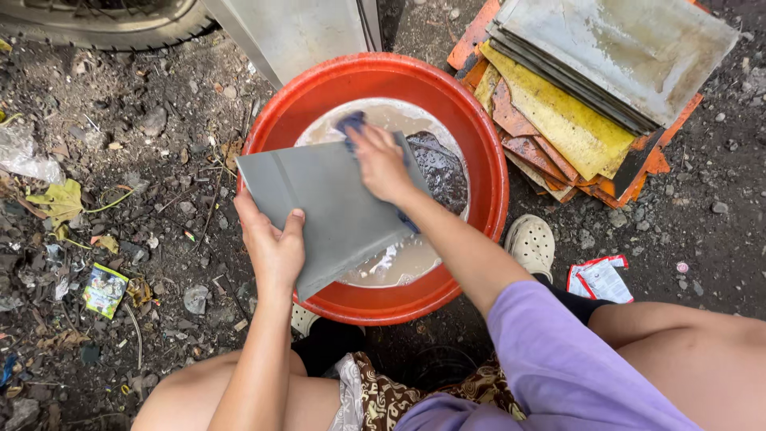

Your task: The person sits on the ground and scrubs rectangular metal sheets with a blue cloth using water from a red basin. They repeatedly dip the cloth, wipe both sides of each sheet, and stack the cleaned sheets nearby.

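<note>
A single head-worn camera looks steeply down from just above the crouching person's knees, close to the red basin [375, 80] on the gravel ground [159, 160], with a stack of metal sheets [590, 88] at upper right.

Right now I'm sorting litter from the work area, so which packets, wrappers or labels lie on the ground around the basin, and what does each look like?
Small packet: on the dirt, left of the person's left hand; roughly square, green and yellow, crumpled.
Torn wrapper: on the ground right of the red basin, near a pale clog; flat, white with red edges.
Clear plastic scrap: far left edge; crumpled, see-through, no label visible.
</note>
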